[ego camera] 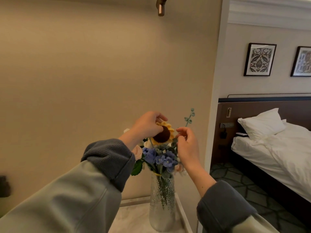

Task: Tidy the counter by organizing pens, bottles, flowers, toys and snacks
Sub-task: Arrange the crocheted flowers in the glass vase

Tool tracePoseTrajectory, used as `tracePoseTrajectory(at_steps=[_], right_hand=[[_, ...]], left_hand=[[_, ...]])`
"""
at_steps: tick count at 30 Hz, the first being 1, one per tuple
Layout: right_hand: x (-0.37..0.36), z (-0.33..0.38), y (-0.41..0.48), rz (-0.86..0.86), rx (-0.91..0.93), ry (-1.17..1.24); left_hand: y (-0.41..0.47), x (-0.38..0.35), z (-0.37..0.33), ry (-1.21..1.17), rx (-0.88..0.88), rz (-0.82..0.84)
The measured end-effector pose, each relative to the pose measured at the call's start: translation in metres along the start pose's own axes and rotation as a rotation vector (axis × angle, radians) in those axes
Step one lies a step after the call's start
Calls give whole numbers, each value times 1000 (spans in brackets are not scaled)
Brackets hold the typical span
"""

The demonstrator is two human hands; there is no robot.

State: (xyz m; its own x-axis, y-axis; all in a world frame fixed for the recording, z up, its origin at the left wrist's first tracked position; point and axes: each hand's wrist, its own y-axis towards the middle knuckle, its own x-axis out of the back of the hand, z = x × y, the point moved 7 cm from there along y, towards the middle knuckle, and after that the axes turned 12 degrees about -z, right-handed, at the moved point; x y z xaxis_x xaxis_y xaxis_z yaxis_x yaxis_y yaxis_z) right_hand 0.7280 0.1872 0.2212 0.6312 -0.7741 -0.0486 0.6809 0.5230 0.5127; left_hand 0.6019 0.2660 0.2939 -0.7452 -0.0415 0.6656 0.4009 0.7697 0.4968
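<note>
Head view, starting at the far 9 o'clock edge: a small dark object (4, 186) sits low against the beige wall, too blurred to identify. The left sleeve (70, 195), pale green with a grey ribbed cuff, rises from 7 o'clock toward the centre. The left hand (148, 126) is curled and pinches the crocheted sunflower (163, 133) at the flower's 10 o'clock rim, fingertips on the yellow petals. Straight up at 12 o'clock of the frame, a bronze fitting (161, 7) hangs down. The sunflower tops a bunch of blue flowers (161, 158) with pale blooms and green leaves around them, all standing upright in a textured glass vase (161, 204). The vase rests on the marble counter (133, 216) at 6 o'clock, close to the counter's right edge. A thin green sprig (190, 116) leans out at 1 o'clock of the sunflower. The right hand (187, 143) comes up from 5 o'clock, its thumb and forefinger closed narrowly on the sunflower's petal edge at 3 o'clock. Past the wall corner at 3 o'clock of the frame lies a bed (276, 157) with white linen and a pillow (262, 123), and two framed pictures (260, 59) hang at 2 o'clock.
</note>
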Motion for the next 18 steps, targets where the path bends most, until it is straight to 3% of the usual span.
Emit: tracePoseTrajectory(at_steps=[8,11,15,18], right_hand=[[8,10,-10,-6,22,15],[20,15,-19,-61,46,35],[42,18,-39,-184,98,53],[52,17,-60,-173,121,120]], left_hand=[[-11,7,-2,75,-49,-83],[-28,19,-7,78,-68,-220],[-75,37,-26,-137,-203,-493],[-122,35,-36,-338,-359,-574]])
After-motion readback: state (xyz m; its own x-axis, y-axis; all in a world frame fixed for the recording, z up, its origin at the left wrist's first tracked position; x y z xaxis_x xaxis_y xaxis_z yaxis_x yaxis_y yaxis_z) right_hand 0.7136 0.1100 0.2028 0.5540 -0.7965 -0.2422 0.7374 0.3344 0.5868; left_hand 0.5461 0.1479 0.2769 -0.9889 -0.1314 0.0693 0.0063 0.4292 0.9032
